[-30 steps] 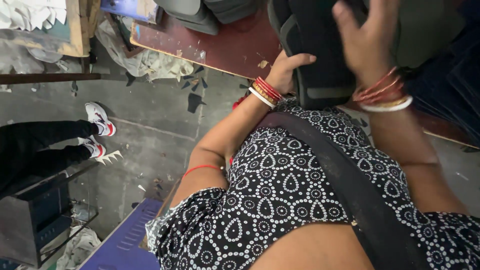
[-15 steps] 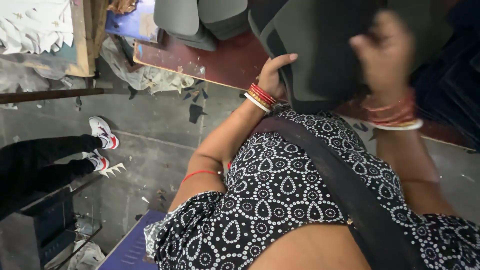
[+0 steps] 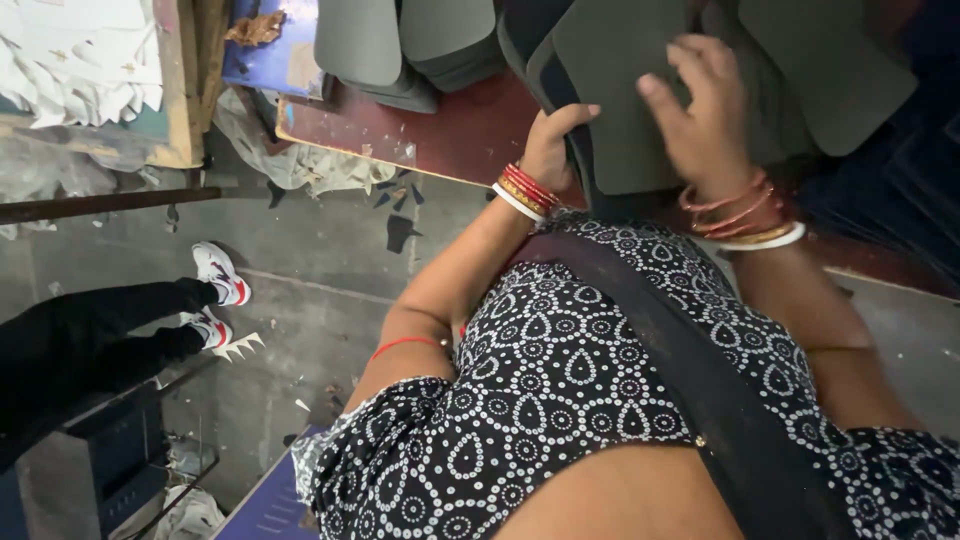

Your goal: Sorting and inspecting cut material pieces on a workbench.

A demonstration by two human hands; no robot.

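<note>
Hands work at the desk edge: our left hand pinches the dark grey foam sheet, right hand spread flat on it; further grey stacks lie beyond, seemingly awaiting handling.

A dark red counter runs across the upper middle of the frame. At upper left lie white paper cutouts. Left of centre, another person's black-trousered legs end in white and red sneakers on the grey floor, among dark scraps.
</note>
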